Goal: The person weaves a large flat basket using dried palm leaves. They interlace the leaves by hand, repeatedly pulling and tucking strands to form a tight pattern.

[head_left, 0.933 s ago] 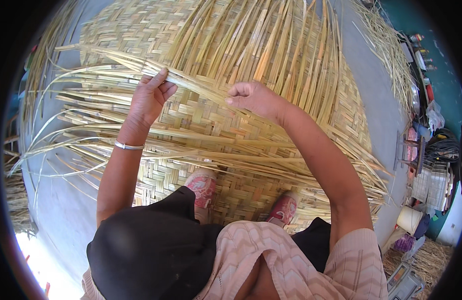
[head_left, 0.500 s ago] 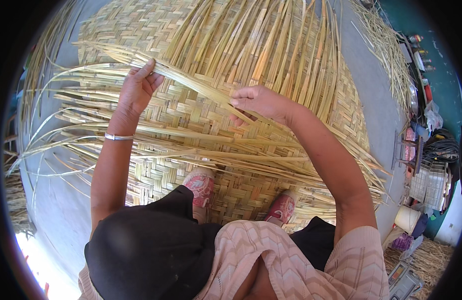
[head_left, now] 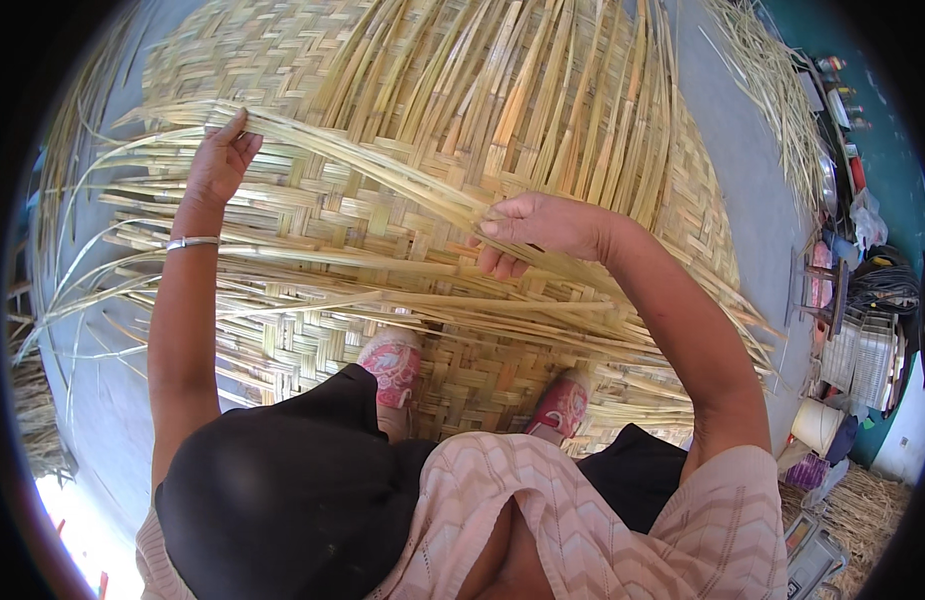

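A flat bundle of pale split-cane strips (head_left: 367, 163) stretches slantwise between my hands, above a large woven mat (head_left: 217, 60). At its upper left end, my left hand (head_left: 222, 160) pinches the strips between thumb and fingers. Lower and to the right, my right hand (head_left: 547, 235) grips the other end, the fingers curled beneath and partly hidden. Loose strips (head_left: 522, 100) fan out from the mat's far side. More long strips (head_left: 382, 265) lie crosswise on the mat, between my hands and my feet.
My shoes (head_left: 392, 368) stand on the mat's near part. Thin curved strips (head_left: 72, 270) spread over the grey floor at left. Along the right lie a pile of strips (head_left: 767, 90), a small stool (head_left: 820, 290), a wire rack (head_left: 855, 360) and a white tub (head_left: 815, 426).
My left hand has slid left and slightly down along the strips. My right hand has shifted a little right and down. More of the bundle now shows between them.
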A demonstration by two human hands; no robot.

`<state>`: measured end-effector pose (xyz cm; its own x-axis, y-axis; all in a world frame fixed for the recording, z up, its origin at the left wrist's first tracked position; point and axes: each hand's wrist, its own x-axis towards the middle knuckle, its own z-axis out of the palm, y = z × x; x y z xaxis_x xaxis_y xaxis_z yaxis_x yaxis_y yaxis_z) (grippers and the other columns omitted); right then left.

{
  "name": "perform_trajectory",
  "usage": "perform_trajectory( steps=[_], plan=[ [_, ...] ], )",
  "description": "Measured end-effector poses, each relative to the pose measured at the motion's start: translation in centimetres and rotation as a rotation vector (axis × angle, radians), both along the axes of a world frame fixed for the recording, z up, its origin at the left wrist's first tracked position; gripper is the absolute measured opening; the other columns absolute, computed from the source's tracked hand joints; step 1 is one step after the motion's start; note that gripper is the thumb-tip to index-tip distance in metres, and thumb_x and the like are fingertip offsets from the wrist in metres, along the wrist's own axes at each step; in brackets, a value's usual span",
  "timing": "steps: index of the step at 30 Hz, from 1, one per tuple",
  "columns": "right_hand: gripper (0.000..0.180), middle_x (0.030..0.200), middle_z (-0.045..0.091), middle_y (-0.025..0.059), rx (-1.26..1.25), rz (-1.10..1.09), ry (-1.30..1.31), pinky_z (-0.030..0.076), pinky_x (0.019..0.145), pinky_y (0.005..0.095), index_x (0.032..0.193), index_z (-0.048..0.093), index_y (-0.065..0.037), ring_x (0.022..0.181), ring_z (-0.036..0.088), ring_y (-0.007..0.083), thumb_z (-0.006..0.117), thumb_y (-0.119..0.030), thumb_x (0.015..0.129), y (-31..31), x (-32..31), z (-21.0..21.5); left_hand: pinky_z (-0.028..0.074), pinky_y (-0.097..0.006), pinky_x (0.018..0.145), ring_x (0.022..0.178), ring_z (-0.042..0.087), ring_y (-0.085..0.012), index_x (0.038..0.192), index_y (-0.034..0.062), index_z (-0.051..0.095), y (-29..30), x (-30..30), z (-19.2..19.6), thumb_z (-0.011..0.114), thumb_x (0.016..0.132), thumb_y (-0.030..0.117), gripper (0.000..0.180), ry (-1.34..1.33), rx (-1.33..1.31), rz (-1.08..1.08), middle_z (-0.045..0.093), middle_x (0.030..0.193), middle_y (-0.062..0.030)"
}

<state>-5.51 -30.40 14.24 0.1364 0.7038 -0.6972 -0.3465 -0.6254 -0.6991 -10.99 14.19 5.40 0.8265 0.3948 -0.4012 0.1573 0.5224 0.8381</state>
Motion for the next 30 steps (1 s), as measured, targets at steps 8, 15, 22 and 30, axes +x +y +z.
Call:
perform_trajectory(
  steps=[8, 15, 22, 30],
  plan=[
    [0.035, 0.087, 0.066, 0.0086, 0.006, 0.046, -0.028, 0.052, 0.068, 0.0293, 0.104, 0.058, -0.002, 0.075, 0.063, 0.0139, 0.047, -0.035, 0.098, 1.6, -1.8, -0.4, 0.056, -0.027, 0.073, 0.078, 0.062, -0.0134, 0.101, 0.0065, 0.058, 1.5, 0.6, -0.3, 0.063, 0.091, 0.014, 0.013, 0.005, 0.02, -0.127, 0.063, 0.089, -0.0028],
    [0.017, 0.09, 0.067, 0.0154, -0.035, 0.538, -0.99, 0.053, 0.07, 0.0406, 0.1, 0.058, -0.007, 0.079, 0.067, 0.0292, 0.047, -0.016, 0.09, 5.0, -7.3, -1.3, 0.052, -0.024, 0.072, 0.087, 0.062, -0.0132, 0.112, 0.0018, 0.057, -0.6, 6.0, 3.6, 0.055, 0.095, 0.022, 0.026, 0.152, 0.318, -0.189, 0.063, 0.096, -0.0064],
    [0.02, 0.085, 0.066, 0.0181, -0.011, 0.494, -1.11, 0.051, 0.068, 0.0464, 0.101, 0.052, -0.001, 0.079, 0.065, 0.0375, 0.046, -0.012, 0.086, 7.1, -8.8, -5.6, 0.041, -0.038, 0.1, 0.116, 0.053, -0.0313, 0.12, 0.0027, 0.057, -14.7, 13.9, 13.8, 0.064, 0.088, 0.03, 0.043, -0.082, 0.913, -0.806, 0.056, 0.121, -0.0229],
    [0.026, 0.075, 0.064, 0.0175, -0.173, -0.27, -0.659, 0.053, 0.056, 0.038, 0.112, 0.048, 0.008, 0.063, 0.066, 0.0274, 0.04, -0.009, 0.094, 8.3, -1.1, -7.1, 0.047, -0.038, 0.089, 0.102, 0.061, -0.0332, 0.118, -0.0024, 0.057, -11.5, 16.2, 5.3, 0.054, 0.092, 0.036, 0.046, -0.016, 1.468, -0.842, 0.064, 0.108, -0.0219]
  ],
)
